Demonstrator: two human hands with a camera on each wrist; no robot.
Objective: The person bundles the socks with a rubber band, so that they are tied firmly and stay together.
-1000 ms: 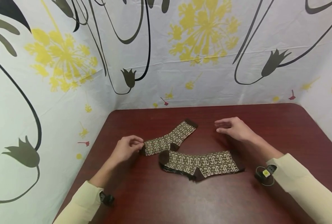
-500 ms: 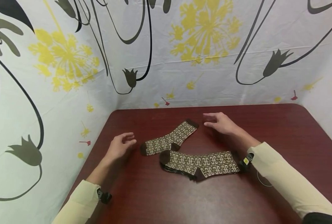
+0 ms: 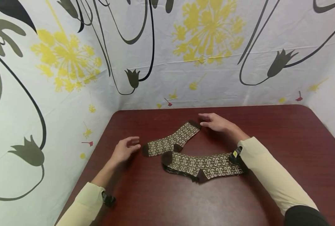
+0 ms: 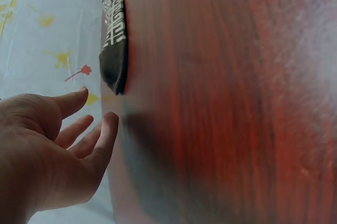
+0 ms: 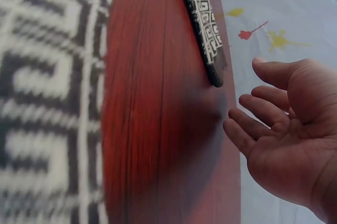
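Observation:
Two patterned socks in dark brown and cream lie on the table. The farther sock (image 3: 167,142) slants from its dark toe at the left up to its dark cuff at the right. Nearer to me, the second sock (image 3: 205,165) lies crosswise, with a dark layer showing beneath its lower edge. My left hand (image 3: 125,150) hovers just left of the farther sock's toe, fingers loosely bent and holding nothing. By that sock's cuff is my right hand (image 3: 215,122), its fingers relaxed and nothing in them. Both wrist views show a gap between fingertips and sock.
The reddish-brown table (image 3: 162,204) has rounded far corners. White cloth (image 3: 162,62) with yellow and grey flower prints hangs behind and at both sides. My right wrist's camera (image 3: 236,154) hangs over the nearer sock's right end and partly covers it.
My right hand has moved left to the farther sock's cuff. My left hand let go of the toe, drew back left, then came slightly nearer again. The socks look unmoved.

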